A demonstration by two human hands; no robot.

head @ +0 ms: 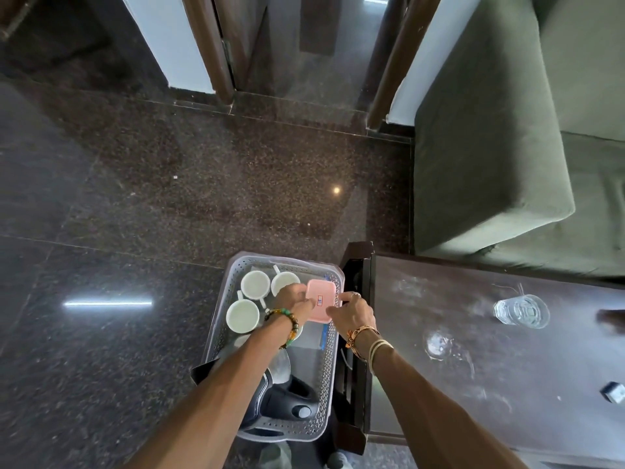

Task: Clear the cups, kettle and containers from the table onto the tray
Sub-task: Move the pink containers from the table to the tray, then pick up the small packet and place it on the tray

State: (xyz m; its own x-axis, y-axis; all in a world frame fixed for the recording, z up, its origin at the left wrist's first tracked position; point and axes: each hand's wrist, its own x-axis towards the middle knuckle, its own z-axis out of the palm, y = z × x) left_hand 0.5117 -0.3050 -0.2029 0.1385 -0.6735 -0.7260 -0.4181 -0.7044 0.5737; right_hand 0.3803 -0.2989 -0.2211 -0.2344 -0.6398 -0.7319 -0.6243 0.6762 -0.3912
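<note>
The dark wooden tabletop [473, 333] at the right carries only a clear drinking glass [521, 311]. Beside it the grey perforated plastic tray [333, 350] holds the black kettle [284, 397] and white ceramic cups [255, 284]. Over the tray's far right corner, the pink rectangular plastic container [321, 299] is gripped by both hands, left hand [292, 299] and right hand [353, 314], on its long sides. Its long axis points away from the person; probably it goes straight down.
</note>
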